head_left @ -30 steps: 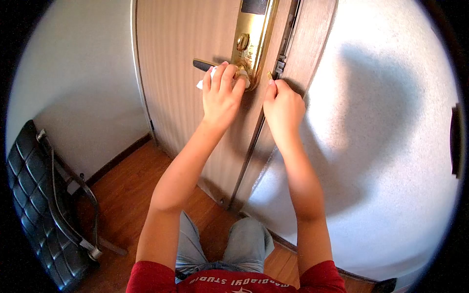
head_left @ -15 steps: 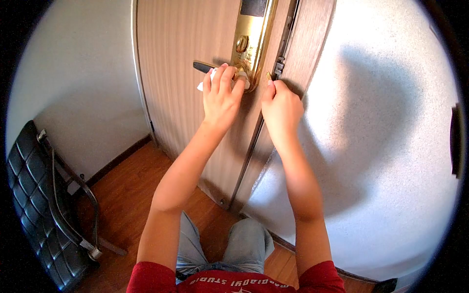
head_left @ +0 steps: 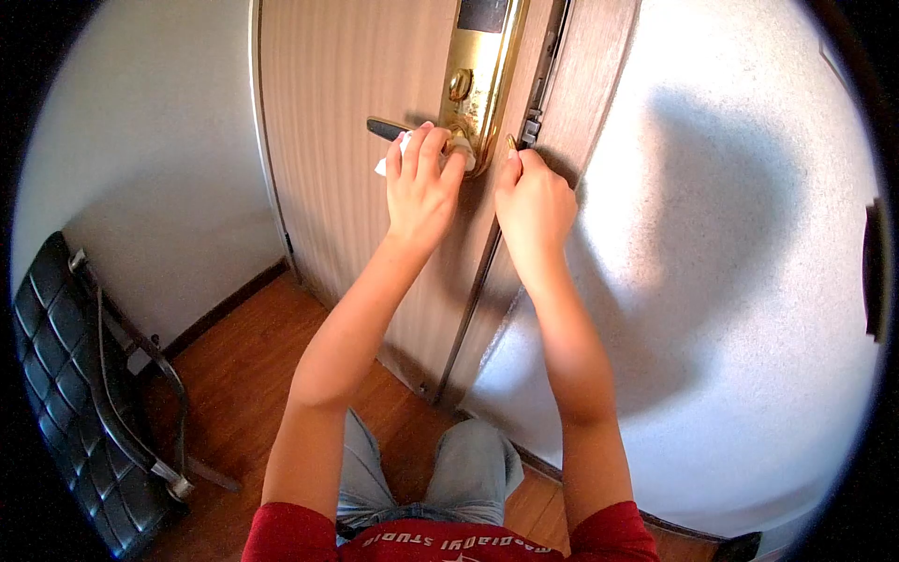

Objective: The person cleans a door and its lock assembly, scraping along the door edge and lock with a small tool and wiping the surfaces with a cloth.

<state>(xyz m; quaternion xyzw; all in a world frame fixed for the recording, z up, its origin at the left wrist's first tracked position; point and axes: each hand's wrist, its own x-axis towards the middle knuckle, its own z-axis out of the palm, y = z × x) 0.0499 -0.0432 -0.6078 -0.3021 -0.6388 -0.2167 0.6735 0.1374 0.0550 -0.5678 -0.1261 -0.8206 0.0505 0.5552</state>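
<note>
My left hand (head_left: 421,187) is curled over the inner end of the lever handle (head_left: 386,127), pressing a crumpled white cloth (head_left: 380,167) against it. The lever's dark tip pokes out past my fingers. Above sits a worn gold lock plate (head_left: 479,94) with a small turn knob (head_left: 460,84), mounted on a wood-grain door (head_left: 346,94). At the door's edge, my right hand (head_left: 537,201) is closed in a pinch around a small gold-coloured piece (head_left: 511,142). Only its tip shows, just below the metal latch (head_left: 532,129); the remainder is hidden in my fingers.
A wooden door frame (head_left: 590,75) and a pale textured wall (head_left: 730,281) stand close on the right. On the left, a black quilted chair (head_left: 56,356) with a metal armrest stands on the brown wood floor (head_left: 243,347). A dark object (head_left: 873,272) is on the right wall.
My right hand has shifted very slightly left with the gold-coloured piece. My left hand stays on the handle with the cloth, nearly unmoved.
</note>
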